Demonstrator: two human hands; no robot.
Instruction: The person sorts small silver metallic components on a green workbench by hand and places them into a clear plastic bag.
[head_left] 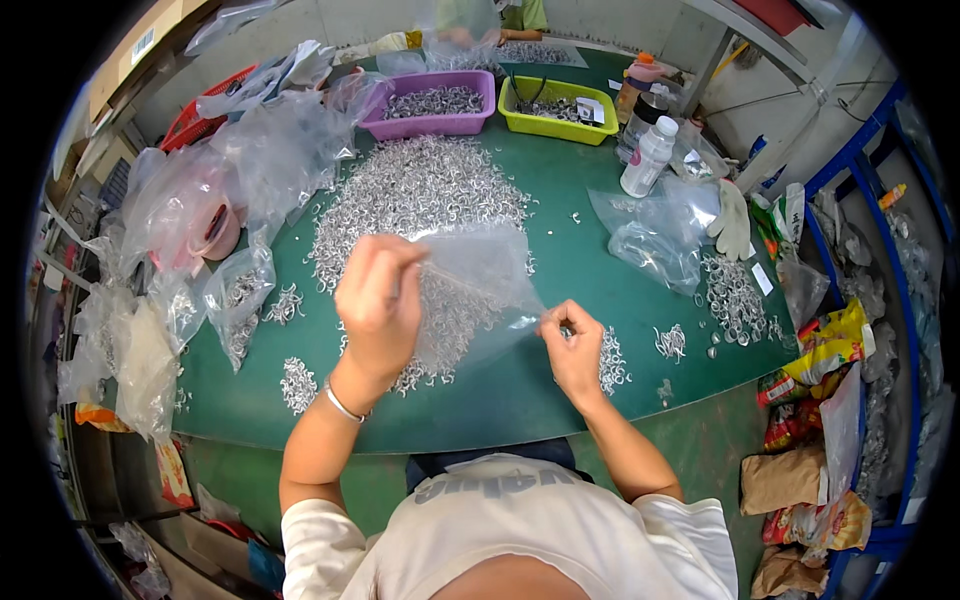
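A clear plastic bag (487, 268) is stretched between my two hands, above the near part of a wide heap of small silvery curved metal pieces (420, 180). My left hand (378, 300), with a bracelet at its wrist, pinches the bag's upper left edge. At the lower right corner my right hand (572, 345) grips the bag between thumb and fingers. Through the film, pieces of the heap show; whether any lie inside the bag I cannot tell. Small piles sit near each hand, one pile (298, 386) left of my left forearm and another (612, 360) just beside my right hand.
Behind the heap stand a purple basket (432, 122) and a yellow-green basket (555, 124). Plastic bags (270, 150) crowd the left side. At the right are a white bottle (650, 158), a glove (731, 222) and a larger pile (735, 300). Across the table another person's hands (475, 38) show.
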